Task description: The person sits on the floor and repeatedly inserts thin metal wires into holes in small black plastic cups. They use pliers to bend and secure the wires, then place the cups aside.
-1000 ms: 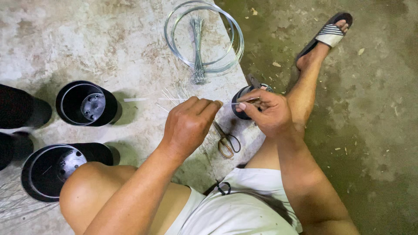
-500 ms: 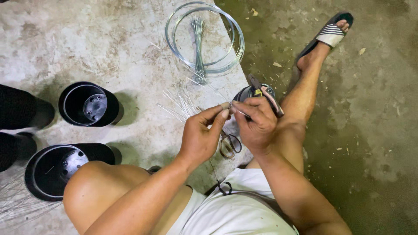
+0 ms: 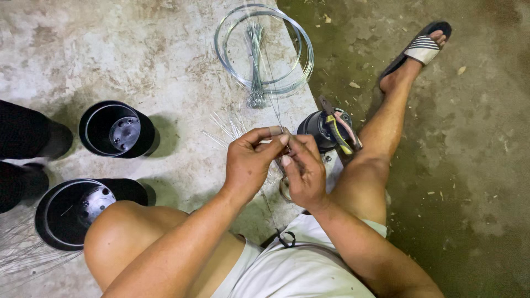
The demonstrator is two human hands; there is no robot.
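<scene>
Head view: hands point(image 3: 276, 165) closer than before.

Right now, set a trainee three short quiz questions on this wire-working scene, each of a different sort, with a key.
1. True or false: the left hand and the right hand meet fingertip to fingertip on a thin wire.
2. Multiple choice: what lies on the small black pot beside the right knee? A. a hammer B. pliers C. a paintbrush
3. Fill in: the coil of wire lies on the pale ___ slab.

Key:
1. True.
2. B, pliers with yellow and pink handles.
3. Concrete. Two larger black pots stand to the left on it.
</scene>
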